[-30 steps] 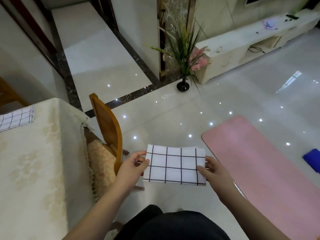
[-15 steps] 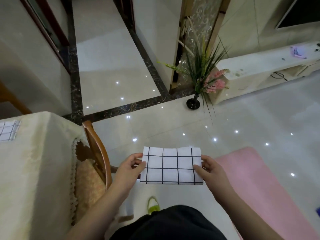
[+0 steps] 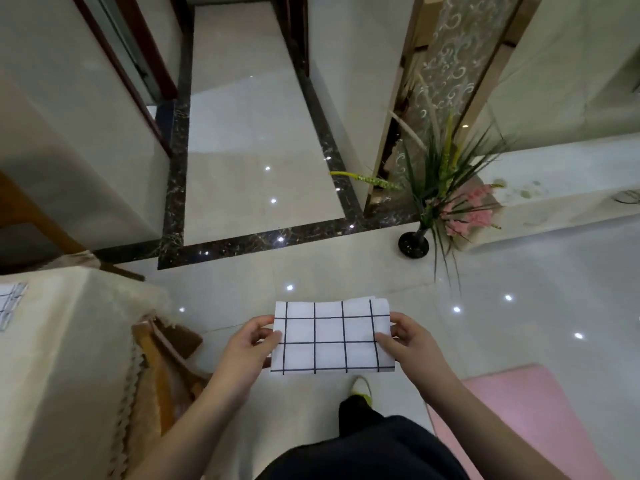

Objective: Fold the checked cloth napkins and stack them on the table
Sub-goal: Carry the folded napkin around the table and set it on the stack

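Closer to the table now — one folded napkin, both hands — left hand, right hand — pinching it

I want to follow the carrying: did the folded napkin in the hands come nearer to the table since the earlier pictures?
Cannot tell: the camera itself turned. The folded napkin appears closer to the table edge.

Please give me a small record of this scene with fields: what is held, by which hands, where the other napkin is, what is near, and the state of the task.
held item: folded checked napkin, flat, in the air above the floor
left hand: pinches the napkin's left edge
right hand: pinches its right edge
other napkin: lies on the table, at the picture's left edge
nearby: wooden chair beside the table; pink mat; black vase with plant
task state: held napkin folded, not yet on the table
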`<state>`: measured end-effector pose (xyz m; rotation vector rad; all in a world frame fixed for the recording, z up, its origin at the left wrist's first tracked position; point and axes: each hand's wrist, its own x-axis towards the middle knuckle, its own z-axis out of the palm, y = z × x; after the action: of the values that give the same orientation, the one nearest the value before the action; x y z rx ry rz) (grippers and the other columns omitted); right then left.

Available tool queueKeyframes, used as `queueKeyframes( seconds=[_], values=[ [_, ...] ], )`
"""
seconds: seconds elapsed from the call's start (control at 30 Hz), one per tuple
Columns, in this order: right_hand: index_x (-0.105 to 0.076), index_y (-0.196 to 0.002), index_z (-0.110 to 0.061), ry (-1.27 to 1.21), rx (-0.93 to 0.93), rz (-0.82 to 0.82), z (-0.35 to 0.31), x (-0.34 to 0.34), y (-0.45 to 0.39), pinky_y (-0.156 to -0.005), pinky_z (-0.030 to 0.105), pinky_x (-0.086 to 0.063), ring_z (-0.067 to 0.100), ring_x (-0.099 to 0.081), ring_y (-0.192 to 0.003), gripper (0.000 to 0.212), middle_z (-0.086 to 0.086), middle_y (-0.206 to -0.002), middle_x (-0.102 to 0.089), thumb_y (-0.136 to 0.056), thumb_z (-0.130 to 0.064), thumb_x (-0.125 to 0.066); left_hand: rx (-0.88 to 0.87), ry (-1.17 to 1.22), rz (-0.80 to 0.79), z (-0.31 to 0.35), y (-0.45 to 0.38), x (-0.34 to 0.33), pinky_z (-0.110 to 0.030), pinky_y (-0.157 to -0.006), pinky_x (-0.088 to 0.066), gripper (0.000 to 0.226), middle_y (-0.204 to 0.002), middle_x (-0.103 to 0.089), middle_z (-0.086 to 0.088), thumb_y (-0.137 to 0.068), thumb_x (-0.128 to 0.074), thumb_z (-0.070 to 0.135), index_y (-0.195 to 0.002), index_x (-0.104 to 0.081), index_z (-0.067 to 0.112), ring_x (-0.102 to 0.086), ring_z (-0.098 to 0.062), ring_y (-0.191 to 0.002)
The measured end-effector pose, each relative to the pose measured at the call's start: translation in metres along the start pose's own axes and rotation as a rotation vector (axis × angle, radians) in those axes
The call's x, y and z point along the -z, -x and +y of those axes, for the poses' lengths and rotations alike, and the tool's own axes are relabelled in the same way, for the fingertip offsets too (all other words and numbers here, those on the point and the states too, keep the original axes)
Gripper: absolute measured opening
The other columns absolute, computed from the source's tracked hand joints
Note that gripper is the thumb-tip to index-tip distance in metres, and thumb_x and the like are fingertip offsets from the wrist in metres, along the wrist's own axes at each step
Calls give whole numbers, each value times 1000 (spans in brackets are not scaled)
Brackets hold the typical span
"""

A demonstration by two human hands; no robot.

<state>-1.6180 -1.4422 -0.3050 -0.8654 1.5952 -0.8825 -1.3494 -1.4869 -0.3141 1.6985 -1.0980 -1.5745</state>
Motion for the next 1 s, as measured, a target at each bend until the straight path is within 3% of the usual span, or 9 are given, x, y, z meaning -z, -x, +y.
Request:
queueKeyframes(
  seconds=[0.2, 0.43, 0.8, 0.9, 1.0],
  values=[
    [-66, -110, -25, 25, 22, -141, -44, 24, -82, -71, 27, -57, 19, -72, -85, 23, 4, -93, -75, -92, -10, -63, 12, 42, 102, 47, -37, -20, -19, -61, -54, 21, -100, -69, -12, -96, -58, 12, -113, -64, 23, -71, -16, -84],
    [-66, -109, -28, 117, 64, -273, -86, 4, -159, -72, 28, -56, 17, -71, -83, 24, 2, -90, -73, -92, -11, -63, 56, 210, 252, 66, -70, -10, -23, -65, -55, 24, -103, -69, -13, -97, -56, 10, -118, -62, 20, -70, -22, -91],
    [-67, -109, -28, 243, 113, -456, -155, -119, -266, -83, 42, -58, 20, -72, -85, 25, 3, -93, -74, -91, -12, -64, 53, 328, 415, 63, -143, 89, -39, -83, -58, 26, -101, -71, -10, -97, -57, 12, -121, -61, 20, -70, -24, -92],
    [-66, -110, -28, 267, 110, -480, -177, -155, -287, -82, 41, -59, 19, -72, -86, 26, 3, -94, -74, -90, -11, -65, 34, 325, 410, 70, -157, 121, -48, -90, -55, 26, -97, -72, -6, -96, -57, 14, -120, -63, 24, -71, -24, -92],
    [-67, -110, -26, 269, 128, -509, -197, -188, -306, -81, 39, -59, 19, -72, -85, 26, 2, -95, -74, -90, -9, -65, 18, 349, 439, 78, -172, 151, -46, -87, -56, 25, -98, -72, -6, -96, -58, 15, -117, -64, 26, -71, -24, -91]
  ],
)
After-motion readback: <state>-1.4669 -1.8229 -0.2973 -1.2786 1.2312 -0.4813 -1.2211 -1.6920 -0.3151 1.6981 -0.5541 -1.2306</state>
